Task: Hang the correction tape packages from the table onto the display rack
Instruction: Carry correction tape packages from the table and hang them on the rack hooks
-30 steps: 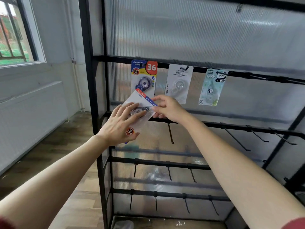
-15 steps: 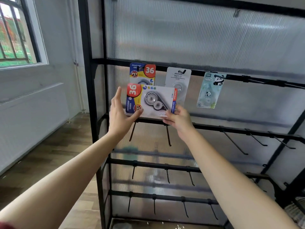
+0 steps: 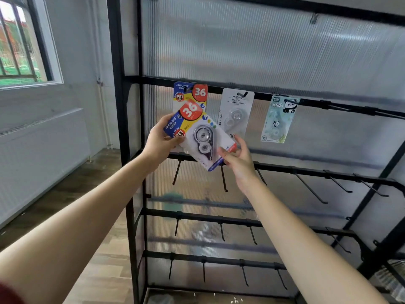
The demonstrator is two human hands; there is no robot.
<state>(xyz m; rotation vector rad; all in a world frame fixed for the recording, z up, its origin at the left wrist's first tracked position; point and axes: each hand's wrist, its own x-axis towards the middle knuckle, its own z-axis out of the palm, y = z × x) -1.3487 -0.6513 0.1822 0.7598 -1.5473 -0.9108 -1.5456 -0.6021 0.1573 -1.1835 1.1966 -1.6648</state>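
Note:
I hold a blue, yellow and red correction tape package (image 3: 198, 136) marked "36" in front of the black display rack (image 3: 122, 110), tilted with its top to the upper left. My left hand (image 3: 160, 142) grips its upper left edge. My right hand (image 3: 236, 156) pinches its lower right corner. Three packages hang on the top bar: a matching "36" package (image 3: 192, 93) right behind the held one, a white package (image 3: 235, 113), and a pale panda package (image 3: 279, 118).
Bare black hooks (image 3: 311, 189) line the lower rack bars, with a ribbed translucent panel behind. A window (image 3: 19, 40) and white wall are at left over a wooden floor (image 3: 105, 270). A wire basket edge (image 3: 392, 275) shows at lower right.
The package was turned face-forward, then rotated from lying sideways to tilted nearly upright and lifted toward the top bar. My left hand shifted to its top edge, my right to the bottom corner.

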